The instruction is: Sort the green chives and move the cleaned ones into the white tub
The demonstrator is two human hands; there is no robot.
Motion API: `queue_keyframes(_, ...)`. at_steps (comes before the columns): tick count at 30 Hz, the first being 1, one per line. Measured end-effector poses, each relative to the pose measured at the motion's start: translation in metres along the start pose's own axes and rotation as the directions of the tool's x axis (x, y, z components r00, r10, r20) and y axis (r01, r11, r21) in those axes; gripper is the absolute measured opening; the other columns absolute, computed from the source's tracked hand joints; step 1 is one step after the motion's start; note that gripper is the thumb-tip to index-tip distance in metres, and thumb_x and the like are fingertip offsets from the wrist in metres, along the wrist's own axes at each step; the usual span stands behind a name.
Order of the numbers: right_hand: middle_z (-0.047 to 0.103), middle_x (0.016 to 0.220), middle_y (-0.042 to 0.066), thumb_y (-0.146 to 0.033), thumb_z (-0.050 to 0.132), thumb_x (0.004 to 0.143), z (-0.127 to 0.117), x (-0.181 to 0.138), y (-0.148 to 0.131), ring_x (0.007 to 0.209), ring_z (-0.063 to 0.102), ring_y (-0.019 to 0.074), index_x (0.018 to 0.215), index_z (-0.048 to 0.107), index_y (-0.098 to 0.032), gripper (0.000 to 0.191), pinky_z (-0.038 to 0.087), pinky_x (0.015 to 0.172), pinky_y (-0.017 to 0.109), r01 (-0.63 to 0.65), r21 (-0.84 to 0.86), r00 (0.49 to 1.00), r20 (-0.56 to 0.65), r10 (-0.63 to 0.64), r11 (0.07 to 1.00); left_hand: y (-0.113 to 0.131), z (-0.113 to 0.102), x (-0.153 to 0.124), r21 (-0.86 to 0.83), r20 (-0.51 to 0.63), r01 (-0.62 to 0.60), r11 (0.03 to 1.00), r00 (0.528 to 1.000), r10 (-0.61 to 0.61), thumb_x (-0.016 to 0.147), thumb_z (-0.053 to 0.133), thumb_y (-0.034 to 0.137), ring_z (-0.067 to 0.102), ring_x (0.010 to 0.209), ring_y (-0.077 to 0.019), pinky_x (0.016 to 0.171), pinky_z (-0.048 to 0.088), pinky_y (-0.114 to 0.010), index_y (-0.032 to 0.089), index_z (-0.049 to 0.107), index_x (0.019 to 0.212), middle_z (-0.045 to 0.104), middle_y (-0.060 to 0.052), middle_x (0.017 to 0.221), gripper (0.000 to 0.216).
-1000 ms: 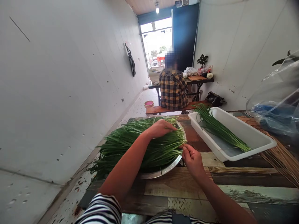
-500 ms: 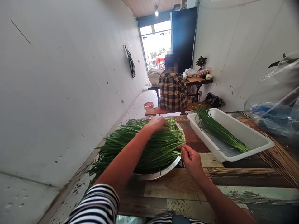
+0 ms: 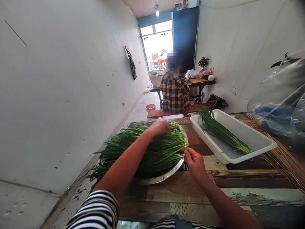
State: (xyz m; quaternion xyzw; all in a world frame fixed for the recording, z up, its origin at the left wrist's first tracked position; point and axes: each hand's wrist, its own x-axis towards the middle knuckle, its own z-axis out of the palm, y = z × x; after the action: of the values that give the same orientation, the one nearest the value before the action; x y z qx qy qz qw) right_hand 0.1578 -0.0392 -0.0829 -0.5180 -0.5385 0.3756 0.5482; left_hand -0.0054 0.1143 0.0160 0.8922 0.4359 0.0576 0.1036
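On the chive heap (image 3: 147, 152), the left hand (image 3: 158, 127) is laid flat; one stem (image 3: 184, 149) is pinched by fingers of the right hand (image 3: 194, 160); few are placed in the tray (image 3: 252, 135).

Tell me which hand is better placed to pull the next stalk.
Right, likely. The right hand pinches stalk ends at the edge of the chive pile nearest the white tray. The left hand lies flat on top of the pile.

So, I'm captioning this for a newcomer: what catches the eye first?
A heap of green chives lies across a metal basin mid-table, the left hand resting on top, the right hand pinching stalk ends at its rim. To the right, a white tray holds a smaller bunch; beyond, a person in plaid sits facing away.
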Motion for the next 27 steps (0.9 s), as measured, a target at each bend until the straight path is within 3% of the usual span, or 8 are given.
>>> queue_keyframes(5, 0.045, 0.052, -0.003, -0.042, 0.047, 0.083, 0.001, 0.000, 0.001, 0.047, 0.036, 0.0104, 0.087, 0.066, -0.013, 0.035, 0.030, 0.043, 0.021, -0.001, 0.038, 1.000, 0.000, 0.001, 0.999, 0.004, -0.003, -0.001, -0.071, -0.058, 0.024, 0.997, 0.998, -0.029, 0.065, 0.059, 0.020, 0.056, 0.064, -0.0137, 0.063, 0.040, -0.022, 0.018, 0.073, 0.073, 0.068, -0.002, 0.069, 0.016)
queue_keyframes(9, 0.043, 0.051, -0.003, -0.043, 0.047, 0.083, 0.001, 0.000, -0.001, 0.046, 0.035, 0.0101, 0.086, 0.066, -0.011, 0.036, 0.029, 0.043, 0.021, -0.007, 0.029, 1.000, -0.005, 0.007, 1.000, 0.007, -0.001, -0.003, -0.170, -0.154, 0.060, 0.984, 0.984, -0.086, 0.068, 0.055, 0.019, 0.055, 0.065, -0.0114, 0.065, 0.043, -0.020, 0.016, 0.070, 0.082, 0.068, -0.001, 0.074, 0.021)
queue_keyframes(12, 0.044, 0.053, -0.003, -0.042, 0.047, 0.083, 0.001, 0.000, -0.002, 0.047, 0.036, 0.0102, 0.087, 0.066, -0.012, 0.036, 0.029, 0.043, 0.021, -0.007, 0.015, 1.000, 0.000, 0.007, 1.000, 0.006, 0.003, -0.003, -0.295, -0.123, 0.023, 0.955, 0.991, -0.062, 0.070, 0.056, 0.021, 0.057, 0.066, -0.0104, 0.066, 0.044, -0.019, 0.017, 0.070, 0.089, 0.069, 0.000, 0.076, 0.024)
queue_keyframes(15, 0.044, 0.053, -0.003, -0.042, 0.047, 0.084, 0.000, 0.000, -0.002, 0.047, 0.035, 0.0100, 0.087, 0.065, -0.011, 0.036, 0.028, 0.042, 0.021, -0.016, 0.017, 1.000, 0.002, 0.016, 1.000, 0.005, 0.004, -0.003, -0.366, -0.098, 0.011, 0.930, 0.994, -0.050, 0.068, 0.059, 0.025, 0.058, 0.067, -0.0110, 0.067, 0.045, -0.020, 0.018, 0.072, 0.085, 0.069, 0.000, 0.074, 0.022)
queue_keyframes(20, 0.040, 0.052, -0.004, -0.043, 0.046, 0.085, 0.000, 0.000, 0.001, 0.047, 0.034, 0.0098, 0.089, 0.065, -0.011, 0.037, 0.028, 0.044, 0.021, -0.013, 0.024, 1.000, 0.012, 0.013, 1.000, 0.006, -0.004, -0.007, -0.193, -0.075, 0.110, 0.975, 0.989, -0.127, 0.063, 0.063, 0.023, 0.055, 0.061, -0.0127, 0.063, 0.043, -0.022, 0.018, 0.074, 0.070, 0.066, 0.000, 0.060, 0.014)
queue_keyframes(24, 0.039, 0.052, -0.004, -0.043, 0.047, 0.084, 0.000, 0.000, 0.002, 0.047, 0.034, 0.0101, 0.088, 0.065, -0.012, 0.036, 0.027, 0.043, 0.021, -0.012, 0.024, 1.000, 0.011, 0.012, 1.000, 0.003, -0.007, -0.009, -0.089, -0.030, 0.184, 0.979, 0.982, -0.188, 0.061, 0.062, 0.018, 0.056, 0.062, -0.0135, 0.061, 0.042, -0.022, 0.018, 0.074, 0.070, 0.067, -0.001, 0.064, 0.015)
queue_keyframes(27, 0.039, 0.051, -0.004, -0.043, 0.047, 0.084, 0.000, 0.001, 0.001, 0.047, 0.034, 0.0103, 0.087, 0.065, -0.012, 0.036, 0.027, 0.043, 0.021, -0.020, 0.023, 1.000, 0.006, 0.019, 1.000, -0.001, -0.005, -0.007, -0.132, -0.103, 0.139, 0.982, 0.983, -0.153, 0.066, 0.060, 0.023, 0.057, 0.068, -0.0134, 0.063, 0.042, -0.021, 0.019, 0.074, 0.075, 0.069, -0.001, 0.072, 0.017)
